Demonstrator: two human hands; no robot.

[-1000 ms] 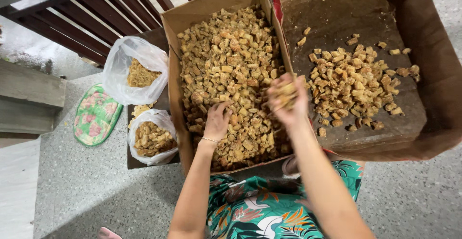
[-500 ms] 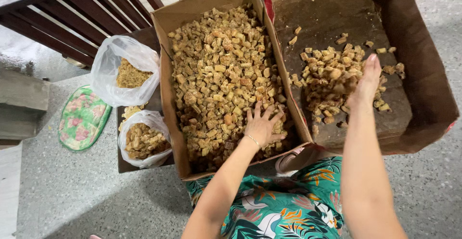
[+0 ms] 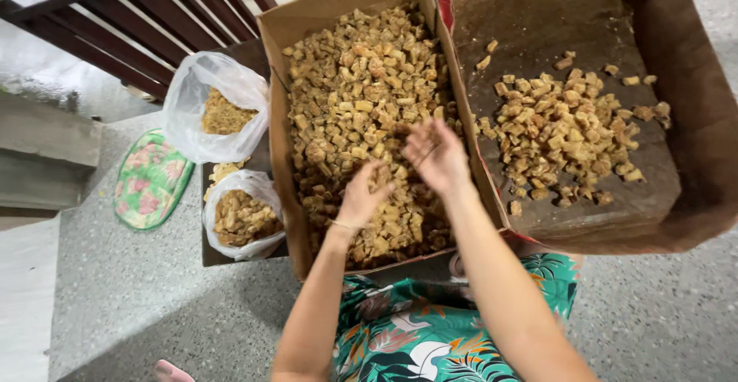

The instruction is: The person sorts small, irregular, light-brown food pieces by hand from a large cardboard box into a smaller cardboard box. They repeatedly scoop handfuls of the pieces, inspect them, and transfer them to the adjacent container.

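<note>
Back from the right-hand box, the right hand (image 3: 434, 155) hovers open beside the left hand (image 3: 361, 197), whose grip cannot be told, over one brown cardboard box (image 3: 277, 121) of tan fried chunks (image 3: 354, 82); two clear plastic bags (image 3: 223, 105) sit left.

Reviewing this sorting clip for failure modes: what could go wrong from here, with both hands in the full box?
1. The full box is heaped close to its rim, so the left hand and right hand digging in might push chunks over the edge.
2. The open plastic bags sit tight beside it; a bumped box could tip them.
</note>
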